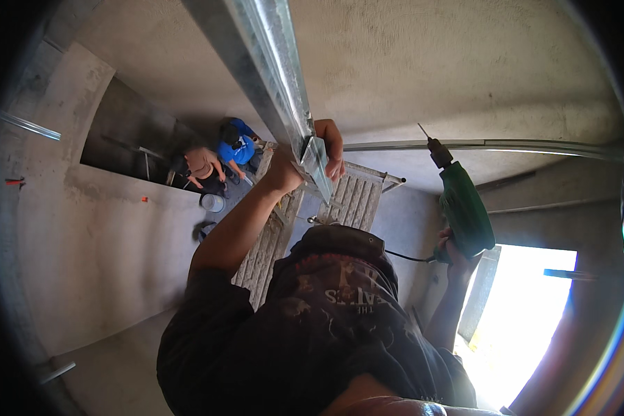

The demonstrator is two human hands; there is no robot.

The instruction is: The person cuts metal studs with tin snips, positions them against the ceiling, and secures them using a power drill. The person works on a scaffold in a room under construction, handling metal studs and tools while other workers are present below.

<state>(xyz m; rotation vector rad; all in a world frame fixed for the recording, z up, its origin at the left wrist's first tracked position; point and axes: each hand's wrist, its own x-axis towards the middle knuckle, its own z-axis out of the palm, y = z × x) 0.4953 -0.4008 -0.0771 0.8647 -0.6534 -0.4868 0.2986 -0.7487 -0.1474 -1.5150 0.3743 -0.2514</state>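
Observation:
A long galvanized metal channel (pixel 260 69) runs down from the top edge to the middle of the view. My left hand (pixel 286 173) is closed around its lower end, with fingers showing on the channel's right side and part of the hand hidden behind the metal. A short, shiny angled metal piece (pixel 316 166) sits at that end, beside my fingers. Off to the right, my right hand (pixel 455 254) grips the handle of a green corded power drill (pixel 466 208). Its thin bit (pixel 423 131) points upward, apart from the channel. A black cord (pixel 408 257) leaves the handle toward my waist.
Below me lie scaffold planks (pixel 357 197) with a metal end frame. Further down at left are two people, one in a blue shirt (pixel 237 147), near a white bucket (pixel 213 202). A metal rail (pixel 492 145) crosses the right wall. A bright window opening (pixel 527 305) is at lower right.

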